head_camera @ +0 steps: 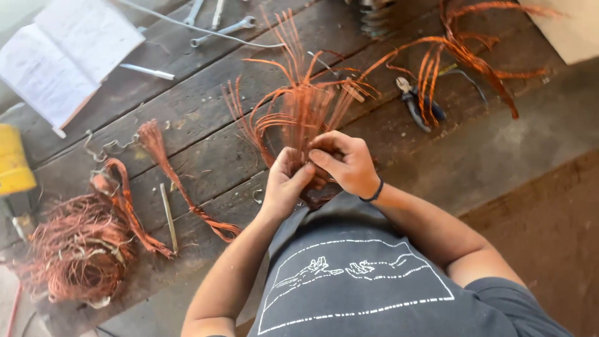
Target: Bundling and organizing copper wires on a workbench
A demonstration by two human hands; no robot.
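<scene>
Both of my hands grip the base of a bundle of copper wire [299,103] whose strands fan upward over the dark wooden workbench [206,93]. My left hand [285,183] clasps the bundle's lower end from the left. From the right, my right hand [344,163], with a dark band on its wrist, closes over the same end, fingers wrapped around the strands. The bottom of the bundle is hidden between my palms, close to my grey shirt.
A tangled heap of copper wire [78,246] lies at the left, with a long twisted strand [178,184] beside it. More copper strands [465,53] and blue-handled pliers [415,100] sit at the upper right. An open booklet [62,53], wrenches [221,28] and a yellow container [12,159] lie upper left.
</scene>
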